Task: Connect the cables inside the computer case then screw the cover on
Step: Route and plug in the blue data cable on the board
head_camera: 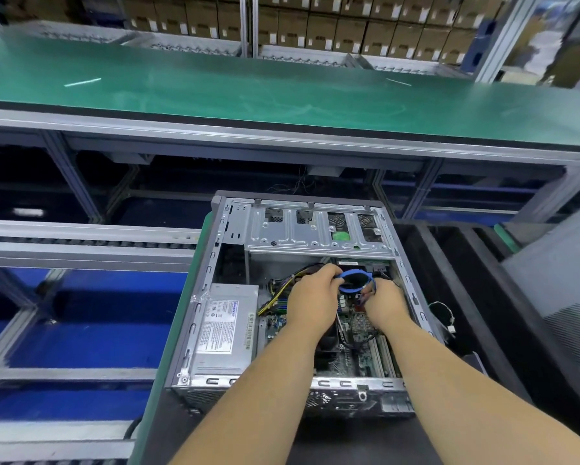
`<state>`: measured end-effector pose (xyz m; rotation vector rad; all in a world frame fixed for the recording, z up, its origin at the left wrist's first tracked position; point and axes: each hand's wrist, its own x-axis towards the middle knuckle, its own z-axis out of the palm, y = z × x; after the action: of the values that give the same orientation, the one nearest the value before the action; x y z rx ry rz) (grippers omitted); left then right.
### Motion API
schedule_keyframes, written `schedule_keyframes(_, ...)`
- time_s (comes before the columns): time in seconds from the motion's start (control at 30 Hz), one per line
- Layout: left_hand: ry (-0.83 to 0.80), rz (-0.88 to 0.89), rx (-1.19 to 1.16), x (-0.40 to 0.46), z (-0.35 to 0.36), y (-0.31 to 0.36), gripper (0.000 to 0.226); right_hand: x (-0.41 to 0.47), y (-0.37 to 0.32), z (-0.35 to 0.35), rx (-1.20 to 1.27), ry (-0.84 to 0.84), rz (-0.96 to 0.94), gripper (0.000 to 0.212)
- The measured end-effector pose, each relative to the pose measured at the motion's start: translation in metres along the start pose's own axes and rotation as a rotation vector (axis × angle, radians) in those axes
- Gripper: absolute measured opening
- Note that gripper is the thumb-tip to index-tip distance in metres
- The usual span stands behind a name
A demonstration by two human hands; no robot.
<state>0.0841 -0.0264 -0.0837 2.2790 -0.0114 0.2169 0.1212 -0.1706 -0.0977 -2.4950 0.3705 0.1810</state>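
An open grey computer case (194,317) lies on its side on a dark bench, with no cover on it. Inside are a silver power supply (224,327) at the left, a drive cage (318,229) at the far end and the green motherboard (359,354). A blue flat cable (355,275) loops above the board. My left hand (312,300) grips the loop's left end. My right hand (382,303) pinches its right end low over the board. A bundle of yellow and black wires (278,293) runs left of my left hand.
A green conveyor belt (281,92) runs across behind the case, with stacked cardboard boxes (349,31) beyond it. Roller rails and blue bins (80,317) are at the left. A loose black wire with a white plug (444,317) hangs over the case's right wall.
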Motion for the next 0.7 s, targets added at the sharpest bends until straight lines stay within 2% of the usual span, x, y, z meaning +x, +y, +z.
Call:
schedule_keyframes(0.33, -0.05, -0.024, 0.031, -0.0004, 0.0009, -0.0015, 0.015, 0.0062, 0.0034, 0.0033, -0.14, 0.039, -0.012, 0.021)
schedule_keyframes(0.57, -0.046, -0.053, -0.019, -0.0003, 0.0011, -0.0017, 0.016, 0.0067, 0.0042, 0.002, -0.14, -0.081, -0.027, 0.014)
schedule_keyframes(0.7, -0.028, -0.072, -0.035, 0.0006, -0.0001, -0.0023, 0.018, 0.0054, 0.0064, 0.0042, -0.154, -0.099, -0.033, 0.021)
